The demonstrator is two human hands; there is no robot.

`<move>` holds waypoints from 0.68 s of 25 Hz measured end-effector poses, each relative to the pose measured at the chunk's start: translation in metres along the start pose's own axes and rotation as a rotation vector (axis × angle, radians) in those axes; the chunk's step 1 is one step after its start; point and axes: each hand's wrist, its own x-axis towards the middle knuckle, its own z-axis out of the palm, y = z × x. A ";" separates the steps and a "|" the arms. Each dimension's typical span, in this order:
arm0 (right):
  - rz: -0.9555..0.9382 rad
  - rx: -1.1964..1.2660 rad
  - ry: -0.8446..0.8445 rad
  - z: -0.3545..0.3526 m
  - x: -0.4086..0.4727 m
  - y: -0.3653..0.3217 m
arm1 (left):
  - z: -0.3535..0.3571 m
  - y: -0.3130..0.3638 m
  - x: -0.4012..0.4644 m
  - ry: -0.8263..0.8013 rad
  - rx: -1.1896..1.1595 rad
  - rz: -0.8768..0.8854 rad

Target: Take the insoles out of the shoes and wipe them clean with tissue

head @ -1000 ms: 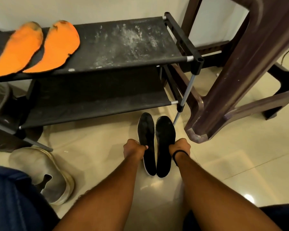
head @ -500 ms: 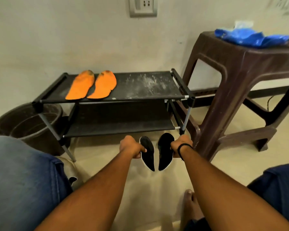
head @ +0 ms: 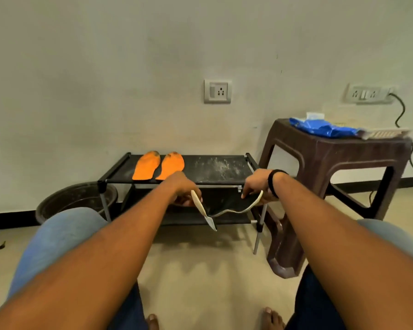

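Both my hands are raised in front of the black shoe rack (head: 224, 181), each holding one black insole with a pale underside. My left hand (head: 183, 189) grips the left insole (head: 202, 208), which hangs edge-on with its tip pointing down. My right hand (head: 256, 185) pinches the right insole (head: 234, 203), which sags in a curve toward the left one. Two orange insoles (head: 157, 165) lie side by side on the rack's top shelf at its left end. A blue tissue pack (head: 320, 127) lies on the brown stool. No shoe is visible.
A brown plastic stool (head: 332, 163) stands to the right of the rack, with a white tray (head: 386, 133) on it. A dark round tub (head: 74, 198) sits left of the rack against the wall. My knees and bare toes frame the beige floor (head: 200, 270).
Both hands lifted the black insoles off the floor up to the level of the rack's top shelf. My head tilted up, so the wall, sockets and stool top came into sight.
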 end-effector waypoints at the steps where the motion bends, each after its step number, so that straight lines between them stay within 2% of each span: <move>1: -0.002 0.039 0.007 -0.008 -0.010 -0.009 | -0.011 0.012 -0.007 0.009 -0.013 0.017; 5: -0.094 0.001 0.069 -0.040 -0.035 -0.039 | -0.047 0.052 -0.024 0.113 -0.101 0.113; 10: -0.200 0.159 0.215 -0.063 -0.037 -0.058 | -0.067 0.079 -0.024 0.257 -0.243 0.189; 13: -0.210 0.233 0.255 -0.067 -0.019 -0.060 | -0.060 0.076 0.003 0.365 -0.333 0.191; 17: -0.198 0.374 0.302 -0.060 0.026 -0.051 | -0.032 0.052 0.049 0.369 -0.462 0.146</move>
